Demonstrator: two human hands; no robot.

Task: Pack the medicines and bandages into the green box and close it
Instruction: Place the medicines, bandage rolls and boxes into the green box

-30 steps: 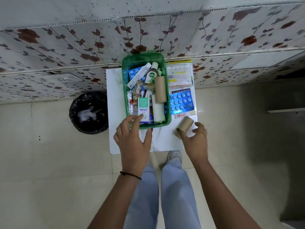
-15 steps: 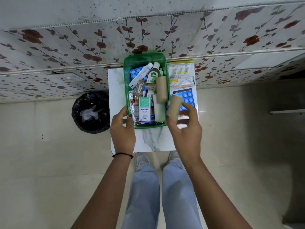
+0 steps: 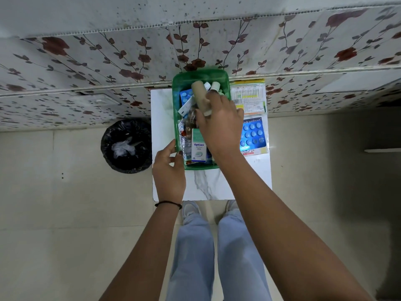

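The green box (image 3: 176, 101) stands open on a small white table (image 3: 245, 179), filled with medicine packs, a bottle and an Optidex carton (image 3: 198, 148). My right hand (image 3: 219, 124) reaches over the box and grips a tan bandage roll (image 3: 200, 94), held above the far part of the box. My left hand (image 3: 170, 168) holds the box's near left corner. On the table right of the box lie a blue blister pack (image 3: 253, 134) and a packet of cotton buds (image 3: 248, 95).
A black-lined bin (image 3: 127, 145) stands on the tiled floor left of the table. A floral-patterned wall (image 3: 86, 61) runs just behind the table. My legs and shoes show below the table's near edge.
My right hand picked the tan bandage roll off the table and carried it up and left over the box. My left hand shifted from the box's near edge to its near left corner.
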